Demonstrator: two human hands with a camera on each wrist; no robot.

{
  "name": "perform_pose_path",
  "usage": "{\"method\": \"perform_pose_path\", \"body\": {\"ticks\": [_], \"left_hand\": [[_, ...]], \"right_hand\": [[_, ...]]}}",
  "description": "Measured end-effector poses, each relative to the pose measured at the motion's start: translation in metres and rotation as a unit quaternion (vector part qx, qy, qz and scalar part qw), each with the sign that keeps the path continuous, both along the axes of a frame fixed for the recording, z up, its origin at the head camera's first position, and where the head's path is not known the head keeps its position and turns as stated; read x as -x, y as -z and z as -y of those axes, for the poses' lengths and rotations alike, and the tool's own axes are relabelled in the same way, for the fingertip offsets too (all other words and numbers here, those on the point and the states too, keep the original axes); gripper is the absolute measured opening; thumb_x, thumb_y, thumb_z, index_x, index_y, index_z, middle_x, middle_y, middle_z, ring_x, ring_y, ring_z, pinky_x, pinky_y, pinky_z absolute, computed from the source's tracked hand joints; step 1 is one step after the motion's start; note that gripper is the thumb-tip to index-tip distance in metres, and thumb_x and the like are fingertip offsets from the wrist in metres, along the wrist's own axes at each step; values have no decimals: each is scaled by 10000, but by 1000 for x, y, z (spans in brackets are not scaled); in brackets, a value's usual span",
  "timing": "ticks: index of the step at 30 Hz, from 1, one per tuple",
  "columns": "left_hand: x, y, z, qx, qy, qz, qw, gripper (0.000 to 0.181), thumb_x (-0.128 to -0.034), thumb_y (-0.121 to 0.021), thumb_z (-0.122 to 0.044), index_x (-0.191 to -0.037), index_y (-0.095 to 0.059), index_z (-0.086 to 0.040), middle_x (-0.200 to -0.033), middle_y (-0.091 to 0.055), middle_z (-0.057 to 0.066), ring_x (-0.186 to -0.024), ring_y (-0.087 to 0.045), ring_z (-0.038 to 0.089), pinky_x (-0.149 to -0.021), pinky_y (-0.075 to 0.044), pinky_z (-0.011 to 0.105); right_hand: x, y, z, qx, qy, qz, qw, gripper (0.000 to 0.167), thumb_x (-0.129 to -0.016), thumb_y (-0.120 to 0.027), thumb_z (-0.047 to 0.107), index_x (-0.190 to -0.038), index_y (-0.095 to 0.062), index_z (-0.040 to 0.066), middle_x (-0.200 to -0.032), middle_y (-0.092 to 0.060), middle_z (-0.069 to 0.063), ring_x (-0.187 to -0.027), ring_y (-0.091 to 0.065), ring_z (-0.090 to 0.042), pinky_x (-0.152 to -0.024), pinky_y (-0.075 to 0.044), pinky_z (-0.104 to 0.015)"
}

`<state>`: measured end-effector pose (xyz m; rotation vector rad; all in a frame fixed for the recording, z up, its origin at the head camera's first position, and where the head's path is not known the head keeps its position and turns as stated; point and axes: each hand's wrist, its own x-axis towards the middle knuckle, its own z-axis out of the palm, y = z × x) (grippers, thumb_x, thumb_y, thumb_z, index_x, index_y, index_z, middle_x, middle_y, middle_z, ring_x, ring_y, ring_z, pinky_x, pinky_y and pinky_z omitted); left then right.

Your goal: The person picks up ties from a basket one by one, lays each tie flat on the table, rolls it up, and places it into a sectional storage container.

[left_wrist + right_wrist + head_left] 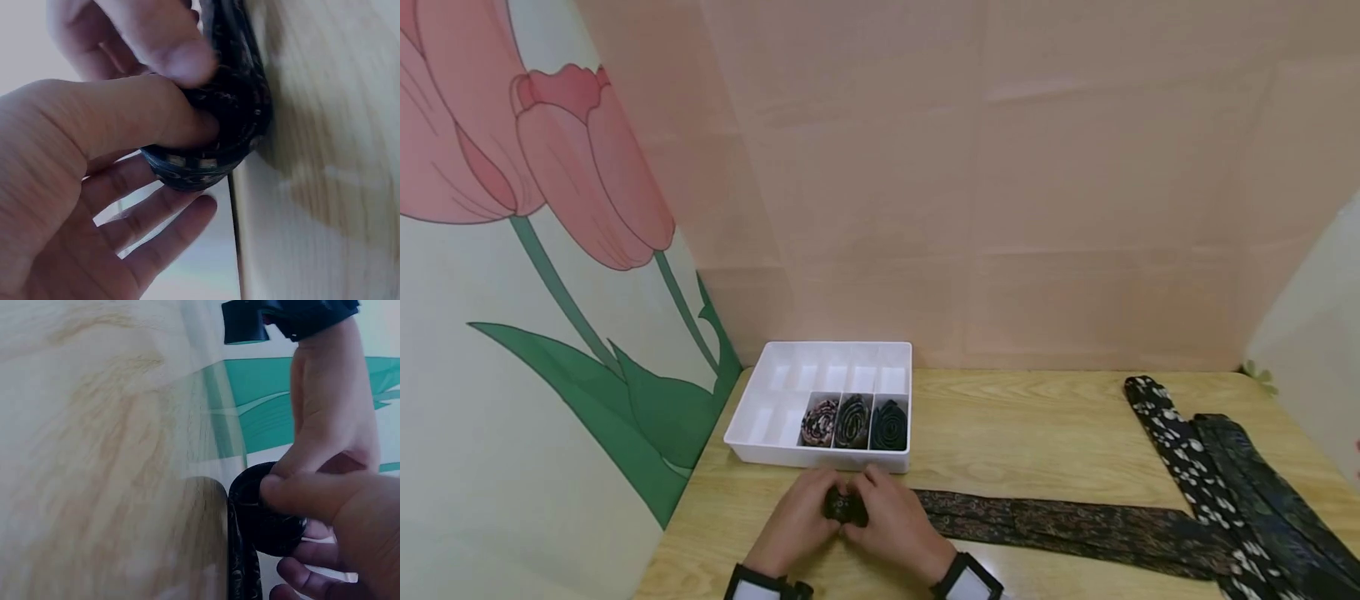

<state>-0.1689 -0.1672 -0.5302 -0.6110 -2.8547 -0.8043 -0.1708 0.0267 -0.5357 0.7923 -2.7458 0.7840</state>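
Note:
A dark patterned necktie [1060,527] lies stretched to the right along the table, its left end wound into a small roll [846,507]. Both hands are at this roll, in front of the white tray. My left hand [801,518] grips it from the left, thumb pressed into the coil [240,119] and fingers behind. From the other side my right hand [897,523] holds it, the thumb on the top of the roll [275,531] and fingers around its far side. The unrolled length runs out past my right hand.
A white divided tray [775,457] stands behind the hands, with three rolled neckties [852,421] in its front compartments. On the right lie a black-and-white floral necktie [1176,446] and a dark green-blue one [1262,475], partly overlapping the stretched necktie. A pinkish cloth [1000,208] hangs behind the table.

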Motion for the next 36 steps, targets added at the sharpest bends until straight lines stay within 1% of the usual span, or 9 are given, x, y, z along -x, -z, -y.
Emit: {"method": "perform_pose_path", "body": {"ticks": [2, 7, 9, 13, 17, 21, 25, 31, 36], "left_hand": [[-1, -2, -2, 68, -60, 11, 10000, 472, -690, -890, -19, -1066, -650, -174, -1141, -658, -6, -1109, -616, 185, -978, -566, 425], [-5, -4, -4, -352, -1, 629, 9974, 569, -709, -856, 3, -1176, -581, -169, -1194, -617, 10, -1157, -604, 195, -1007, -559, 466], [-6, -3, -4, -516, 105, 733, 9959, 556, -718, -837, 37, -1169, -584, -169, -1190, -628, 2, -1162, -609, 195, -1022, -553, 466], [-6, -1, -3, -398, 247, 450, 9979, 508, -724, -834, 61, -1131, -637, -170, -1196, -654, -21, -1165, -622, 180, -1047, -548, 437], [-5, -2, -2, -71, 198, 113, 9997, 496, -708, -862, 30, -1126, -680, -165, -1246, -663, -12, -1205, -626, 191, -1067, -547, 440], [-4, -2, -5, -238, 189, 401, 9987, 531, -736, -841, 21, -1193, -640, -158, -1258, -641, 9, -1211, -618, 200, -1064, -546, 460], [-3, 1, -7, -485, 276, 740, 9957, 541, -755, -809, 48, -1202, -590, -164, -1237, -628, 0, -1193, -610, 185, -1047, -545, 450], [-1, 1, -7, -240, 299, 567, 9977, 443, -752, -859, 22, -1079, -647, -189, -1190, -661, -38, -1182, -605, 166, -1061, -540, 431], [0, -3, -9, -98, 133, 553, 9983, 449, -767, -880, -39, -1136, -662, -171, -1242, -658, 1, -1218, -605, 198, -1074, -539, 455]], "right_hand": [[0, 1, -2, 12, 46, -56, 10000, 389, -762, -920, 337, -1045, -706, 178, -990, -582, 59, -862, -591, -101, -702, -525, -296], [-1, 6, -7, -104, 187, -72, 9997, 355, -727, -939, 291, -980, -718, 176, -981, -573, 42, -864, -575, -129, -676, -508, -319], [-1, 6, -8, -150, 179, -61, 9997, 359, -721, -934, 280, -989, -721, 172, -980, -568, 39, -864, -572, -133, -680, -510, -320], [-3, 2, -7, -129, 15, 105, 9999, 441, -744, -926, 334, -1097, -725, 162, -1024, -575, 44, -913, -589, -121, -745, -542, -322], [-3, -1, -7, -58, 7, 199, 9998, 466, -775, -908, 392, -1140, -723, 168, -1049, -579, 50, -940, -595, -116, -763, -545, -318], [-1, 2, -11, -115, 235, 118, 9996, 373, -744, -923, 316, -1030, -738, 165, -993, -566, 50, -894, -570, -129, -717, -510, -309], [0, 6, -15, -232, 242, 72, 9994, 368, -716, -933, 279, -1011, -744, 166, -989, -571, 43, -904, -554, -144, -734, -511, -311], [1, 2, -14, -96, 2, -69, 9999, 475, -717, -932, 390, -1086, -729, 172, -1032, -568, 44, -924, -561, -133, -763, -524, -317], [2, 3, -13, -125, 97, -124, 9998, 384, -741, -920, 336, -1028, -726, 172, -1009, -578, 55, -916, -556, -130, -756, -515, -308]]}}
